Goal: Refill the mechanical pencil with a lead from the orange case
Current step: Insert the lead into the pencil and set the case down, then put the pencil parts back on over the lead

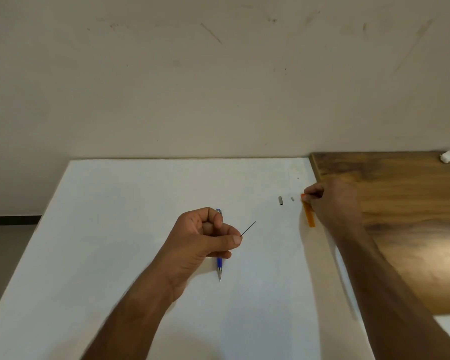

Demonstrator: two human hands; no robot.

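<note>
One lead (248, 228) pinched, left hand (205, 237) | pencil (219, 266) beneath | right hand (333, 201) holds orange case (309, 216)

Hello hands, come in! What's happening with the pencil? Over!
Left hand grips pencil, pinches lead. Right hand holds orange case. Nothing blocking.

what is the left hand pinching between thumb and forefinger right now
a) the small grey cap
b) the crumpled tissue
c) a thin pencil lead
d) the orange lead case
c: the left hand pinches a thin pencil lead that sticks out up and to the right of the thumb tip, while the orange lead case is over at the right hand.
</note>
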